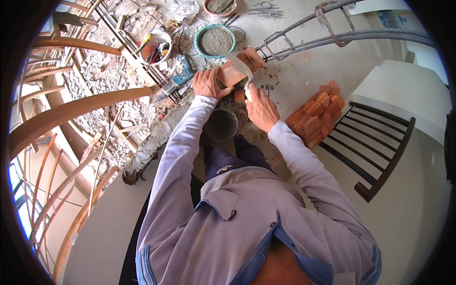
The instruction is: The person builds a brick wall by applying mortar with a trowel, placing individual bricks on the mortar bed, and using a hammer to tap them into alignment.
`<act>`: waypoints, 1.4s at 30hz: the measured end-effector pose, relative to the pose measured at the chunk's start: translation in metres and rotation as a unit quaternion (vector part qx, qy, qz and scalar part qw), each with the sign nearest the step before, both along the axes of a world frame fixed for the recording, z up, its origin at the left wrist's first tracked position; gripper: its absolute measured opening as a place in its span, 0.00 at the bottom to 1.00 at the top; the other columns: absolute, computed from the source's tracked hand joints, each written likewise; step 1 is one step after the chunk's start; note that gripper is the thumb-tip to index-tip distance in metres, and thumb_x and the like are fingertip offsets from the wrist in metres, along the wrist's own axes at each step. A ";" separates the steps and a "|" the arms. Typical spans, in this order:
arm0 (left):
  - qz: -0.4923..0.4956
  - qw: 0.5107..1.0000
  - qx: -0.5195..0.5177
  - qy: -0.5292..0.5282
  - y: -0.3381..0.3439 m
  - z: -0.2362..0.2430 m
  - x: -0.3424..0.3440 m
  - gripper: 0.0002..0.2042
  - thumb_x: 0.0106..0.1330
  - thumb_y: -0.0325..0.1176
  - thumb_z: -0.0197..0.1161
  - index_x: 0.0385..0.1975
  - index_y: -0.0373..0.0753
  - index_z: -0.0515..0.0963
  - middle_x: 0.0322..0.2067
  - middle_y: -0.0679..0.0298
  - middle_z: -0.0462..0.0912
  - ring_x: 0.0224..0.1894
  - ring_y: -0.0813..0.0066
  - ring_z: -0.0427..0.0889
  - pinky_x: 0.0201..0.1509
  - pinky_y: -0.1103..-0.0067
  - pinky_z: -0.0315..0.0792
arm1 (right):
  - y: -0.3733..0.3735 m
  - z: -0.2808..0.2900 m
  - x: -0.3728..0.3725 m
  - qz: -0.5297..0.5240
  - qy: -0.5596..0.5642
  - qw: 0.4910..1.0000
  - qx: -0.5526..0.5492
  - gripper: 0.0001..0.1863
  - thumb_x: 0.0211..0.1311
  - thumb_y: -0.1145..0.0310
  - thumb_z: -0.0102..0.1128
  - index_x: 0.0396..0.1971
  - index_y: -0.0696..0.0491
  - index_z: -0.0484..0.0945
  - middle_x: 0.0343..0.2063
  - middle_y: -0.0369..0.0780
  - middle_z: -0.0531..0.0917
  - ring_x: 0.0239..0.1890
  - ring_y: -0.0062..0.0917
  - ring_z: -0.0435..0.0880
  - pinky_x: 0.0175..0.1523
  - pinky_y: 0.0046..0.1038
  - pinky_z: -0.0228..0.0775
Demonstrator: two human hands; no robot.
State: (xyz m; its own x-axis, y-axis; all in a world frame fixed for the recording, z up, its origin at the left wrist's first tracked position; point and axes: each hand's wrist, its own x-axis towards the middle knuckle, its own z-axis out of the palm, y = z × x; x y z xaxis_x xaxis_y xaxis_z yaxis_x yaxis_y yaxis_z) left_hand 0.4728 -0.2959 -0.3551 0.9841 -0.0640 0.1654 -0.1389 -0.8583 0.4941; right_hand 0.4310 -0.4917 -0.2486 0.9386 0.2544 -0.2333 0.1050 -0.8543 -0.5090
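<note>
My left hand (209, 84) grips the left end of an orange brick (230, 74), its thumb along the near side. In my right hand (262, 108) is the handle of a trowel (241, 65). Grey mortar coats its blade, which lies over the brick's right part. Just beyond, another orange brick (251, 58) sits by the foot of a metal rebar frame. A smaller brick piece (239, 96) shows between my hands. Beyond the bricks, a teal-rimmed tub (196, 43) holds wet grey mortar.
A blue power drill (179, 76) lies left of my left hand, near a white bucket (167, 56) of tools. Stacked bricks (316, 116) stand at right beside a dark slatted rack (387, 164). A round dark bucket (221, 124) is below my hands. Rubble (107, 71) covers the left.
</note>
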 end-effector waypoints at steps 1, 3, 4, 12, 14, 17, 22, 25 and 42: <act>-0.001 1.000 0.001 0.004 -0.001 0.000 0.000 0.43 0.33 0.61 0.74 0.52 0.41 0.74 0.41 0.59 0.80 0.47 0.59 0.77 0.59 0.65 0.63 | -0.001 -0.009 -0.001 0.023 -0.016 0.999 -0.015 0.28 0.61 0.66 0.53 0.59 0.58 0.57 0.42 0.54 0.74 0.36 0.51 0.78 0.39 0.45 0.73; 0.006 1.000 0.005 0.003 0.002 -0.004 0.000 0.43 0.34 0.60 0.74 0.52 0.41 0.74 0.41 0.59 0.81 0.47 0.59 0.77 0.59 0.66 0.63 | 0.004 -0.005 -0.001 0.049 -0.048 0.997 -0.022 0.29 0.61 0.67 0.54 0.60 0.58 0.55 0.42 0.54 0.74 0.33 0.51 0.80 0.36 0.45 0.74; 0.008 1.000 0.005 -0.007 0.004 -0.006 -0.001 0.43 0.33 0.59 0.74 0.52 0.41 0.74 0.41 0.58 0.81 0.47 0.59 0.77 0.59 0.66 0.63 | 0.008 -0.002 -0.002 0.054 -0.051 0.997 -0.022 0.29 0.61 0.67 0.54 0.60 0.58 0.55 0.42 0.54 0.74 0.33 0.51 0.80 0.36 0.45 0.74; -0.003 1.000 -0.001 0.012 0.000 -0.001 -0.002 0.43 0.33 0.57 0.75 0.51 0.40 0.73 0.39 0.56 0.80 0.46 0.58 0.77 0.58 0.66 0.64 | 0.006 -0.011 -0.004 0.027 -0.036 0.999 -0.021 0.28 0.61 0.68 0.51 0.59 0.59 0.55 0.42 0.56 0.73 0.36 0.51 0.80 0.38 0.45 0.74; -0.004 1.000 -0.006 -0.001 -0.001 -0.003 0.001 0.42 0.33 0.57 0.75 0.51 0.41 0.73 0.39 0.57 0.80 0.46 0.59 0.77 0.58 0.66 0.64 | 0.007 -0.012 -0.004 0.027 0.003 0.999 -0.047 0.27 0.61 0.69 0.51 0.58 0.60 0.56 0.42 0.56 0.73 0.36 0.51 0.80 0.39 0.45 0.74; 0.009 1.000 0.005 0.020 0.002 -0.004 -0.002 0.41 0.33 0.56 0.75 0.50 0.42 0.73 0.39 0.58 0.80 0.46 0.60 0.78 0.60 0.66 0.63 | 0.012 -0.012 -0.013 0.015 -0.027 0.999 -0.011 0.27 0.60 0.69 0.52 0.57 0.60 0.56 0.42 0.56 0.73 0.38 0.51 0.79 0.41 0.44 0.74; 0.005 1.000 0.012 0.000 -0.002 -0.003 -0.001 0.42 0.34 0.57 0.75 0.51 0.42 0.72 0.40 0.59 0.80 0.46 0.61 0.77 0.60 0.64 0.62 | 0.008 -0.019 -0.011 0.009 -0.008 1.000 0.008 0.29 0.60 0.68 0.53 0.60 0.58 0.55 0.43 0.55 0.73 0.37 0.53 0.78 0.39 0.48 0.72; -0.007 1.000 0.020 0.022 -0.001 -0.003 -0.001 0.42 0.34 0.58 0.75 0.52 0.42 0.71 0.41 0.59 0.79 0.47 0.61 0.77 0.60 0.64 0.61 | 0.005 -0.019 -0.005 0.006 -0.006 1.000 -0.004 0.28 0.60 0.68 0.53 0.59 0.58 0.56 0.43 0.55 0.73 0.36 0.53 0.78 0.39 0.48 0.72; 0.007 0.994 0.050 0.100 -0.005 0.002 0.001 0.44 0.36 0.56 0.75 0.57 0.46 0.68 0.49 0.61 0.77 0.56 0.64 0.72 0.67 0.56 0.52 | -0.025 0.020 0.012 0.003 -0.194 0.977 0.091 0.26 0.60 0.68 0.55 0.57 0.56 0.59 0.42 0.53 0.75 0.39 0.52 0.78 0.39 0.46 0.72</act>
